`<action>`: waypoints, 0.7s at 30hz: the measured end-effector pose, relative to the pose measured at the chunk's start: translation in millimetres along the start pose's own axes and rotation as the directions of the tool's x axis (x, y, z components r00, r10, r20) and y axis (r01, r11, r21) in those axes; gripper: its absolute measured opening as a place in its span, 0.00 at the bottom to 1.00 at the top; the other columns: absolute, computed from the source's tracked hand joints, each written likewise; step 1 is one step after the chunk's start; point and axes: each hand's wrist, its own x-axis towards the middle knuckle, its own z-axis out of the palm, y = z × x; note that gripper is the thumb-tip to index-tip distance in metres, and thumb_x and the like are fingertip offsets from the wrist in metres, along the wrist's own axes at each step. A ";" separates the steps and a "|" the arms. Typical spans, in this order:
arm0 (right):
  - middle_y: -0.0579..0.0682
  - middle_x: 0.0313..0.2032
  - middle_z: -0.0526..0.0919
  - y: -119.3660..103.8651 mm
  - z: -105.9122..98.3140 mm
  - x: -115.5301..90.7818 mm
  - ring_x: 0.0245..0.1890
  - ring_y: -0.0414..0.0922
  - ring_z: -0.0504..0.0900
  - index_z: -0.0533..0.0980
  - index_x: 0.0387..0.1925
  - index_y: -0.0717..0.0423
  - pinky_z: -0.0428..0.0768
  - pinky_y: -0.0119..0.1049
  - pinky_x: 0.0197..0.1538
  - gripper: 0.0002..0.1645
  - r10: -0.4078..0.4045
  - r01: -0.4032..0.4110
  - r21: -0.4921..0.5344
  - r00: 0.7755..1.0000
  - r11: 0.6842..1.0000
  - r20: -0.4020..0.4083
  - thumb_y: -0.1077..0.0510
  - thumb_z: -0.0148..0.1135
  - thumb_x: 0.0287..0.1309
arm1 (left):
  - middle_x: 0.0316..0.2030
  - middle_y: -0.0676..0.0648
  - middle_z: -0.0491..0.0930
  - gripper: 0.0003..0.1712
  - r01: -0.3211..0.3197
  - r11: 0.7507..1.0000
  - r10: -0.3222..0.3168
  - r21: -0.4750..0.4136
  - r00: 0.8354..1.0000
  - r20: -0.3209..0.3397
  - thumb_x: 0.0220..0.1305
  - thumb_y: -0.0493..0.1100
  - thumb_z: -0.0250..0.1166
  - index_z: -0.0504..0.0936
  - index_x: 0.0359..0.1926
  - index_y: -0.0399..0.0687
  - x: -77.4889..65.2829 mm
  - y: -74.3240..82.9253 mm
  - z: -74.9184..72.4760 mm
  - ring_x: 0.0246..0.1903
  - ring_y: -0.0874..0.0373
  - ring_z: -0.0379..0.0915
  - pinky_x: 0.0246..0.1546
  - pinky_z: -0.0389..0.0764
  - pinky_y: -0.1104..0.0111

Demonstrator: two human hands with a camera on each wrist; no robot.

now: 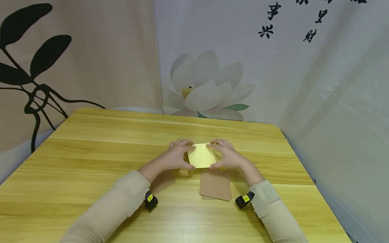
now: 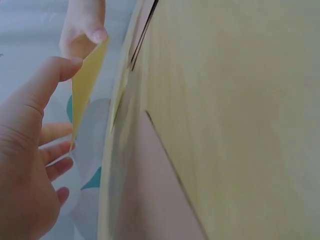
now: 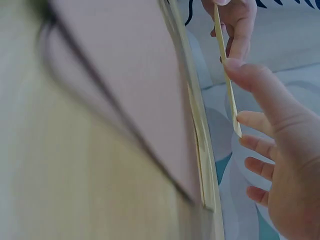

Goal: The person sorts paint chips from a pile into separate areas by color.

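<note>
A small sheet of yellow paper [image 1: 201, 156], resembling a sticky note, is held up off the wooden table between both hands. My left hand [image 1: 179, 156] pinches its left side between thumb and fingers; the left wrist view shows the thumb [image 2: 67, 67] at one edge. On the opposite side, my right hand [image 1: 227, 156] grips the sheet the same way, its remaining fingers [image 3: 259, 169] spread apart. Seen from the right wrist, the yellow sheet [image 3: 229, 90] appears nearly edge-on. Just nearer than the hands lie overlapping brown square cards [image 1: 215, 185].
Another brown card [image 1: 163, 181] lies partly hidden beneath the left wrist. A pale yellow strip [image 3: 202, 155] shows flat beyond the brown card in the right wrist view. Printed curtains [image 1: 209, 40] hang behind the wooden table [image 1: 91, 162].
</note>
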 end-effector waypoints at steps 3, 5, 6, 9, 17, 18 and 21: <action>0.55 0.67 0.60 5.8 -1.7 -5.4 0.67 0.56 0.52 0.66 0.68 0.52 0.53 0.61 0.62 0.50 0.018 -0.018 0.008 1.000 1.000 -0.010 0.45 0.76 0.43 | 0.66 0.44 0.63 0.47 -0.010 1.000 0.011 -0.024 0.999 0.037 0.46 0.61 0.74 0.72 0.64 0.43 8.7 -0.5 4.4 0.65 0.48 0.53 0.57 0.54 0.48; 0.55 0.67 0.60 10.1 -2.1 -8.2 0.67 0.56 0.52 0.66 0.68 0.52 0.53 0.62 0.62 0.50 0.025 -0.024 0.010 1.000 1.000 -0.015 0.44 0.76 0.43 | 0.66 0.45 0.63 0.47 -0.014 0.999 0.016 -0.029 0.998 0.055 0.46 0.61 0.74 0.72 0.64 0.43 14.1 -1.5 8.0 0.65 0.48 0.52 0.58 0.54 0.48; 0.54 0.67 0.60 12.5 -2.3 -9.5 0.67 0.56 0.52 0.66 0.68 0.52 0.53 0.61 0.62 0.50 0.029 -0.029 0.009 0.999 1.000 -0.018 0.43 0.76 0.43 | 0.66 0.45 0.62 0.48 -0.015 0.999 0.016 -0.031 0.998 0.063 0.46 0.61 0.74 0.72 0.65 0.44 17.1 -2.0 9.9 0.65 0.48 0.51 0.58 0.53 0.49; 0.54 0.67 0.60 19.4 -3.5 -13.0 0.67 0.56 0.52 0.66 0.68 0.52 0.53 0.62 0.62 0.51 0.041 -0.041 0.009 0.999 0.999 -0.024 0.42 0.75 0.44 | 0.67 0.47 0.62 0.48 -0.019 1.000 0.020 -0.019 0.997 0.076 0.46 0.63 0.73 0.71 0.66 0.45 26.0 -3.0 15.1 0.65 0.49 0.51 0.58 0.54 0.49; 0.55 0.68 0.59 36.0 -8.3 -19.5 0.66 0.57 0.52 0.65 0.69 0.52 0.54 0.63 0.61 0.51 0.076 -0.076 0.013 0.997 0.997 -0.011 0.40 0.74 0.46 | 0.67 0.48 0.60 0.48 -0.012 0.998 0.019 -0.059 0.993 0.119 0.48 0.62 0.73 0.70 0.66 0.45 46.9 -1.7 25.5 0.65 0.50 0.50 0.59 0.52 0.49; 0.55 0.67 0.59 37.7 -8.5 -19.7 0.66 0.57 0.52 0.65 0.69 0.52 0.54 0.64 0.61 0.51 0.080 -0.080 0.015 0.997 0.997 -0.009 0.40 0.74 0.46 | 0.67 0.48 0.60 0.48 -0.013 0.998 0.021 -0.063 0.992 0.122 0.48 0.62 0.73 0.70 0.66 0.45 49.0 -1.9 26.6 0.65 0.50 0.50 0.60 0.52 0.49; 0.55 0.67 0.60 42.0 -8.9 -19.0 0.66 0.57 0.53 0.65 0.68 0.52 0.54 0.63 0.61 0.51 0.087 -0.087 0.010 0.996 0.996 -0.009 0.40 0.74 0.45 | 0.67 0.48 0.60 0.47 -0.015 0.997 0.024 -0.073 0.992 0.128 0.48 0.61 0.73 0.70 0.66 0.45 54.4 -2.6 28.9 0.66 0.49 0.50 0.60 0.51 0.49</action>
